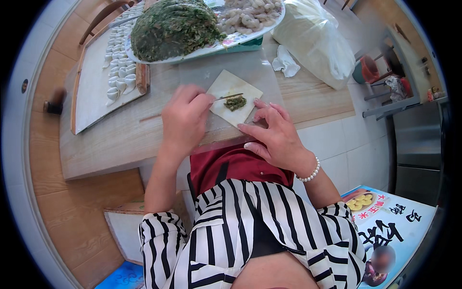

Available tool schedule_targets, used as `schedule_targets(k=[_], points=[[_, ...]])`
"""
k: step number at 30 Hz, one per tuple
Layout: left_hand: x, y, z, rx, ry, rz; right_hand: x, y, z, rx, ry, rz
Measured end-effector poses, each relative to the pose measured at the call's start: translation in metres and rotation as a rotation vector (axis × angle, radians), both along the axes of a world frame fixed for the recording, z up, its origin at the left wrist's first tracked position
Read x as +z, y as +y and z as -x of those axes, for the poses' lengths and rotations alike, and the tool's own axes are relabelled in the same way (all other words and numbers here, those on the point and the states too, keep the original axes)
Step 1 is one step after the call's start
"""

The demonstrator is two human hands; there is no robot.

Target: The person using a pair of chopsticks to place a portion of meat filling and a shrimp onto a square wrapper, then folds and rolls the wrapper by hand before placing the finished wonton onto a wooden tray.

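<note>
A square dough wrapper (pixel 225 83) lies with one corner away from me on a clear sheet (pixel 262 79) over the wooden table. Green filling (pixel 235 103) sits in a small heap at its middle. My left hand (pixel 185 113) is closed round a thin wooden stick (pixel 231 97), whose tip reaches over the filling; its other end shows left of the hand. My right hand (pixel 276 132) has its fingers apart, with fingertips at the wrapper's right and near edges.
At the back, a large plate (pixel 168 60) bears a mound of green filling (pixel 175 29) and peeled shrimp (pixel 250 17). Left of it, a wood-edged board (pixel 89 91) carries rows of folded dumplings (pixel 115 82). A crumpled tissue (pixel 286 61) and a filled plastic bag (pixel 317 43) are at the right.
</note>
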State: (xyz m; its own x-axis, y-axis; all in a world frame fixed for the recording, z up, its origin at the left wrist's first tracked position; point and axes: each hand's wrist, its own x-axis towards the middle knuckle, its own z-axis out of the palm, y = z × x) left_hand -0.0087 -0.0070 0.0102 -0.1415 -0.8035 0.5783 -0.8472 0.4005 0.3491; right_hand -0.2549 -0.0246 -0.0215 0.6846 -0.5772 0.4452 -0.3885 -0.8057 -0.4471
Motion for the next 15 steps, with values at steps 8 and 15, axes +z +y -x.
schedule_targets(k=[8,15], points=[[0.003,0.001,-0.004,-0.044,-0.127,0.014,-0.001,-0.002,0.001,0.006,0.005,-0.02],[0.001,0.026,0.005,0.017,-0.117,-0.095,0.003,0.001,0.001,0.002,-0.009,-0.007]])
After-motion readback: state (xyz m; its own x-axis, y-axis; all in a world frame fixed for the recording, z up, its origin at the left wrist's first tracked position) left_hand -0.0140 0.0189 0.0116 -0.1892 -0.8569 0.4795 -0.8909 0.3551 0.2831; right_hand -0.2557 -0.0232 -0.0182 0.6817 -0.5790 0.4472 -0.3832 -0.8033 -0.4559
